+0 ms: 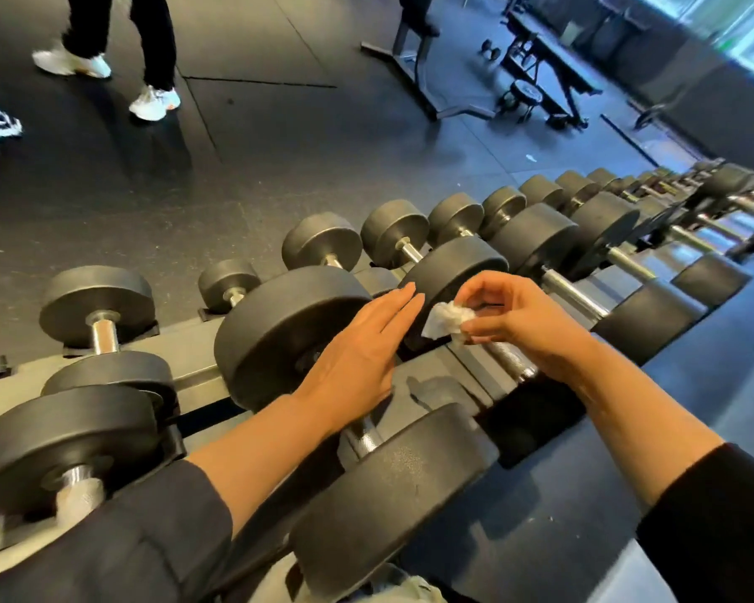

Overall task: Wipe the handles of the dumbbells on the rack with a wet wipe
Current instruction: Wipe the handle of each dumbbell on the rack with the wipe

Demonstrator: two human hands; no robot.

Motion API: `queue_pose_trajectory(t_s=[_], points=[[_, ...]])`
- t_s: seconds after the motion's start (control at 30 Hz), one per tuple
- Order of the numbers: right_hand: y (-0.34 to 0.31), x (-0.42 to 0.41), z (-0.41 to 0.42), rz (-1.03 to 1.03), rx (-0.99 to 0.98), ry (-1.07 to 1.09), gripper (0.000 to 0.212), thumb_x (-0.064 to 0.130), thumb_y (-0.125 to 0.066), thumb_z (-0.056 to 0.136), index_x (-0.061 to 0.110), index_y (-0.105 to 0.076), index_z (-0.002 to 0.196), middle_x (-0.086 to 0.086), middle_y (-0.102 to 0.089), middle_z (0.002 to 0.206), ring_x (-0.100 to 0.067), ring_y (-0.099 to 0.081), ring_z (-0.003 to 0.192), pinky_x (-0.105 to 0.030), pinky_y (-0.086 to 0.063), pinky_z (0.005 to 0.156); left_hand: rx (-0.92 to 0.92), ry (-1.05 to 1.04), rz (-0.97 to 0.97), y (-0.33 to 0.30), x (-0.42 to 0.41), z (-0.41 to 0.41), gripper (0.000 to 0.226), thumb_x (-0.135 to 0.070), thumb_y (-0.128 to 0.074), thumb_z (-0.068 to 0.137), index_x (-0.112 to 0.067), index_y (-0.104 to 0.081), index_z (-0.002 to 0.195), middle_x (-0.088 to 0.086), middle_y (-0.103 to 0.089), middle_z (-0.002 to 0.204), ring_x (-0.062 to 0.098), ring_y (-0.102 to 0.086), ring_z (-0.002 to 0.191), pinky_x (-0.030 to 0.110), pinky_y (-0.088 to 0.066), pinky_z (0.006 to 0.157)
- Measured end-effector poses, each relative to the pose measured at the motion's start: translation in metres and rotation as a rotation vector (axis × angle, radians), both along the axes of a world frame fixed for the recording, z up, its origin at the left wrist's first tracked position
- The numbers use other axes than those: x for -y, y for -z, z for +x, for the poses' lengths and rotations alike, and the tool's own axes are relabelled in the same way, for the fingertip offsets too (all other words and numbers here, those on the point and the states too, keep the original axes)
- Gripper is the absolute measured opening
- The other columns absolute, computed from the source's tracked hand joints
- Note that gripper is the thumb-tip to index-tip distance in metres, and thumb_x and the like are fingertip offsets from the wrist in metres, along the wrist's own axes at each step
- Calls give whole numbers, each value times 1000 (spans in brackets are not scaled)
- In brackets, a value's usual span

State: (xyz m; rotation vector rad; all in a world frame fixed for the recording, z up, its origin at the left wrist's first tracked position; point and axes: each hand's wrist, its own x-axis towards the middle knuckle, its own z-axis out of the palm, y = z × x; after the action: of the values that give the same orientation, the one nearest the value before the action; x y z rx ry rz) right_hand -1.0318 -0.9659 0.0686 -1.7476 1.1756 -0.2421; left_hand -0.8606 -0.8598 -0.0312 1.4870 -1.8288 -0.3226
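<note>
Two hands work above the rack (192,376): the left hand (353,363) lies flat and empty over one dumbbell's handle (364,437), the right hand (523,319) at three o'clock pinches one crumpled wet wipe (447,319) above the neighbouring handle (512,359), open floor (244,167) at twelve.

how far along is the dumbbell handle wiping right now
Done: nothing in the picture shows which handles are already clean. In hand: the right hand pinches a crumpled wet wipe just above a knurled dumbbell handle; the left hand is open over the neighbouring dumbbell. Left: the long row of dumbbells stretching away.
</note>
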Motion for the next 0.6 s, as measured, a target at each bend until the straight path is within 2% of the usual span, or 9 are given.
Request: queue_pose_trajectory(t_s=[0.13,0.23,0.37,0.6], points=[[-19,15,-19,-104,-96,128,40,-15,-59,81,7,-60,115,-16,-62,109,-25,-64,94,-30,-58,75,-30,58,23,7,26,-15,74,11,-56,82,-7,-27,148,10,-24,155,23,-21,144,28,-14,115],[-18,27,-26,-148,-206,120,38,-10,-60,82,10,-64,115,-11,-63,113,-20,-63,99,-28,-57,79,-45,70,89,13,38,-21,73,7,-53,87,-9,-19,150,7,-12,159,19,-9,147,30,-15,118],[-7,39,-22,-239,-399,-14,34,-3,-65,81,18,-67,108,0,-64,112,-13,-58,105,-37,-48,98,-83,90,158,22,42,-23,74,4,-51,90,-12,-13,151,3,-8,160,14,-3,147,25,-12,117],[14,50,0,-379,-612,-273,32,4,-68,81,16,-66,111,0,-62,115,-10,-53,105,-27,-46,93,-97,98,243,27,51,-23,83,4,-51,90,-20,0,152,-3,7,160,9,6,146,27,-13,118]])
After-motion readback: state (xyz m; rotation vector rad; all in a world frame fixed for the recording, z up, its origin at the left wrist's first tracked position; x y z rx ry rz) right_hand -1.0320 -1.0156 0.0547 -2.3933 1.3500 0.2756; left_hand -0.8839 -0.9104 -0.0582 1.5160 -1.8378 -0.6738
